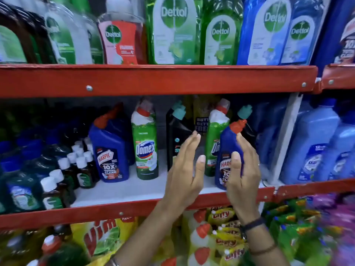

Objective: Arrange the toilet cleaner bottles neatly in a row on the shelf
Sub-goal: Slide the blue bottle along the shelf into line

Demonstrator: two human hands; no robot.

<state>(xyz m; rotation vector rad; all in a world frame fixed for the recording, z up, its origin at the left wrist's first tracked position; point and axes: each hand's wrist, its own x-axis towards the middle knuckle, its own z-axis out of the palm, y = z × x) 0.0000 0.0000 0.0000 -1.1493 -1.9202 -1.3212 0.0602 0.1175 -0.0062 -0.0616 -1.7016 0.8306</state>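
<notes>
The right hand [242, 169] grasps a blue Harpic bottle [227, 150] standing near the front edge of the white shelf [123, 189], thumb across its label and fingers behind it. The left hand [185, 169] is released, fingers straight, just left of that bottle and not touching it. Behind stand a green Domex bottle [216, 143] and a black bottle [177, 139] (teal cap). Further left, well apart, stand another Domex [146, 146] and another Harpic [110, 150].
</notes>
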